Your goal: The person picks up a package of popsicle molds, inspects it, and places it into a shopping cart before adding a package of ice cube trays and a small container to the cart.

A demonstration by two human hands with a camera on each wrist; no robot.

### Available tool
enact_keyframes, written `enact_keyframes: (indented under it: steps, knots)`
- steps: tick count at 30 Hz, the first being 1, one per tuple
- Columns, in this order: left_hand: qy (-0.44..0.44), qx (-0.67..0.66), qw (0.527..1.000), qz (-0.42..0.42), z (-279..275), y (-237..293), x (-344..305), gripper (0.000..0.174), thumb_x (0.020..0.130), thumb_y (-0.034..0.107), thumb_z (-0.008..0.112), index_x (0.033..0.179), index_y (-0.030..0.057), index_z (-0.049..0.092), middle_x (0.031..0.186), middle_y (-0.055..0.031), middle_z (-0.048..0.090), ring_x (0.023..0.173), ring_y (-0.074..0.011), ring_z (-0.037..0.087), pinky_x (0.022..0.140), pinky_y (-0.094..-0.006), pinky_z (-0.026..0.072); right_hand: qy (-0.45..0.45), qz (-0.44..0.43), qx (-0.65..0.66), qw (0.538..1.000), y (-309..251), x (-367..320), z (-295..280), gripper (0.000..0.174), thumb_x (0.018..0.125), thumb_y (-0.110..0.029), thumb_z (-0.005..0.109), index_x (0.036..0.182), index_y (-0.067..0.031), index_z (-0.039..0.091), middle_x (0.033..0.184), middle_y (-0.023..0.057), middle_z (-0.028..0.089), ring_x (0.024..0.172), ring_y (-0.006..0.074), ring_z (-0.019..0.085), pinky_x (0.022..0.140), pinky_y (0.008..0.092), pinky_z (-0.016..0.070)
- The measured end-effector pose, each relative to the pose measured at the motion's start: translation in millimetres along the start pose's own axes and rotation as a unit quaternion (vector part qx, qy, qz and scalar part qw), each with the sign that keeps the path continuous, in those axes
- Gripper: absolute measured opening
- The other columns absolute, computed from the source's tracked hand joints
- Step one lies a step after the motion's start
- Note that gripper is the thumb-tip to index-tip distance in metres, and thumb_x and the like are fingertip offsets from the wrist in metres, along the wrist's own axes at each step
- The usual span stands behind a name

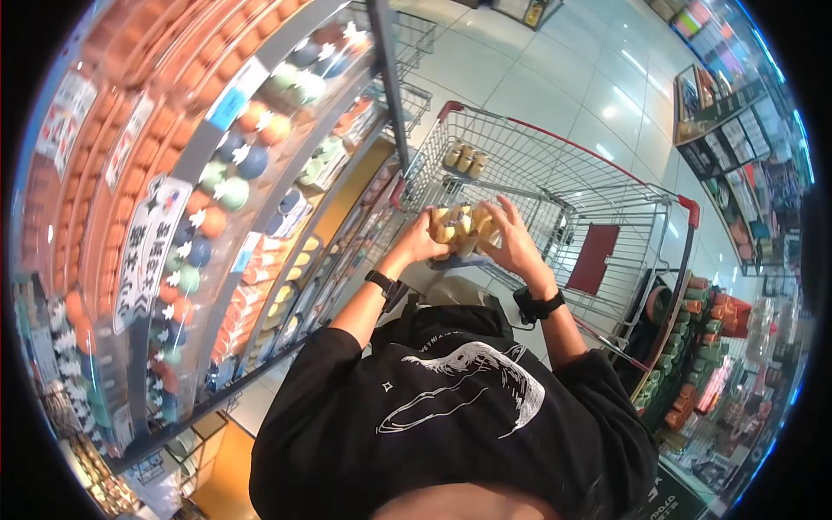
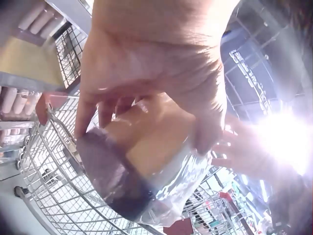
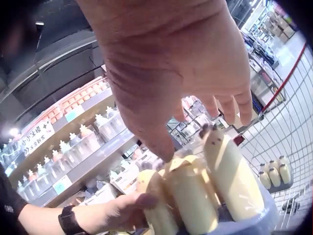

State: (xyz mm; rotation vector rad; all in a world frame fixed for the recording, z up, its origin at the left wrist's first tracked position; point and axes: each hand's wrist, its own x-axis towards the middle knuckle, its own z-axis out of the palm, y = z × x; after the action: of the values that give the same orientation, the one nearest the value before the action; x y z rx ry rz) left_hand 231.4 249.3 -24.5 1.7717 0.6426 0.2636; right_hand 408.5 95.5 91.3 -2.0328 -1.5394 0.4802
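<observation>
My left hand point(image 1: 423, 238) grips the side of a pack of pale yellow bottle-shaped pieces point(image 3: 193, 196), with its thumb and fingers around it. The pieces have small dark dots and knobby tops, and stand in a bluish-grey tray point(image 3: 261, 218). Clear wrapping point(image 2: 183, 183) shines around the pack in the left wrist view. Over the top of the pack is my right hand point(image 1: 517, 251), its fingers fairly straight and spread. In the right wrist view its thumb tip overlaps the top of one yellow piece, while the other fingers reach past the pack.
A wire shopping cart point(image 1: 520, 143) with red corners stands just ahead, holding a similar yellow pack point(image 1: 465, 160). Shelves of coloured packaged goods point(image 1: 234, 186) run along the left. More display racks point(image 1: 724, 130) stand at the right, across a tiled floor point(image 1: 576, 82).
</observation>
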Motion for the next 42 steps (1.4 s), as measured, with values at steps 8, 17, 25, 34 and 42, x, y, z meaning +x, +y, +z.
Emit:
enact_keyframes:
  steps: [8,17,25,34,42]
  knots:
    - [-0.051,0.082,0.994,-0.041,18,1,36,0.097,0.056,0.029,0.084,0.136,-0.0008,0.038,0.128,-0.0218,0.055,0.122,-0.033,0.054,0.101,-0.038,0.0442,-0.125,-0.054,-0.019,0.99,58,29,11,0.072,0.062,-0.012,0.075,0.13,-0.018,0.05,0.143,0.0158,0.04,0.134,0.0397,0.036,0.108,0.0504,0.0351]
    - [-0.062,0.05,0.996,-0.037,12,-14,46,0.093,0.058,0.025,0.083,0.135,0.0002,0.036,0.124,-0.0201,0.055,0.117,-0.0311,0.056,0.098,-0.0376,0.0455,-0.165,-0.069,0.041,0.983,76,70,22,0.058,0.063,-0.013,0.077,0.115,-0.011,0.051,0.109,0.0122,0.056,0.106,0.0354,0.055,0.09,0.043,0.0474]
    - [-0.049,0.058,0.996,-0.041,13,-11,50,0.093,0.057,0.025,0.086,0.134,0.0011,0.039,0.126,-0.0185,0.052,0.12,-0.0318,0.052,0.1,-0.0386,0.0433,-0.2,-0.057,0.067,0.976,82,79,23,0.057,0.064,-0.014,0.076,0.114,-0.0098,0.051,0.107,0.0128,0.055,0.105,0.036,0.055,0.088,0.0429,0.0482]
    - [-0.028,-0.036,0.999,0.0,24,-22,45,0.092,0.055,0.022,0.085,0.133,0.0025,0.041,0.126,-0.0166,0.053,0.119,-0.0326,0.053,0.1,-0.0397,0.0435,-0.17,-0.083,0.023,0.982,79,65,11,0.053,0.067,-0.017,0.076,0.112,-0.0098,0.049,0.107,0.0119,0.056,0.101,0.0357,0.058,0.083,0.0441,0.0499]
    - [0.025,-0.14,0.989,0.049,-37,80,32,0.085,0.066,0.015,0.083,0.138,-0.0022,0.041,0.126,-0.0116,0.055,0.116,-0.0199,0.054,0.099,-0.0337,0.0441,-0.051,-0.175,0.133,0.974,21,74,-56,0.071,0.068,-0.021,0.082,0.13,-0.0083,0.049,0.133,0.0171,0.051,0.123,0.0373,0.05,0.101,0.0426,0.0435]
